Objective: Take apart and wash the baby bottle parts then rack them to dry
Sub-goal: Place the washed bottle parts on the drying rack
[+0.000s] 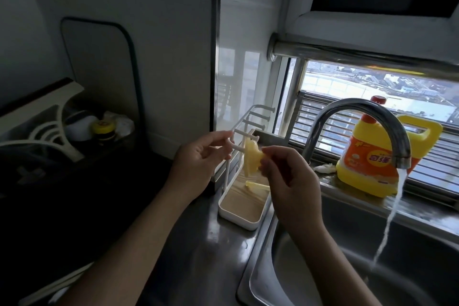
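From the head view, we see the person's right hand (288, 174) pinching a pale yellow bottle part (250, 156) by its narrow end between thumb and fingers (272, 154). The part's wide flange stands upright and faces left toward a white peg (231, 148) of the drying rack (238, 217). The part lies just left of the right fingertips and between the two hands, with its long axis level and roughly in line with the peg, which points right. The left hand (196, 156) pinches the rack's upper peg area with curled fingers (218, 135), which we judge steadies it. A second yellow piece (257, 185) lies in the rack's tray. The rack stands on the steel surface (198, 243) at the sink's (323, 268) left edge. Water (395, 196) runs from the faucet (360, 112), and a detergent jug (367, 164) sits on the sill. We judge a short push leftward along the peg's line would seat the part.
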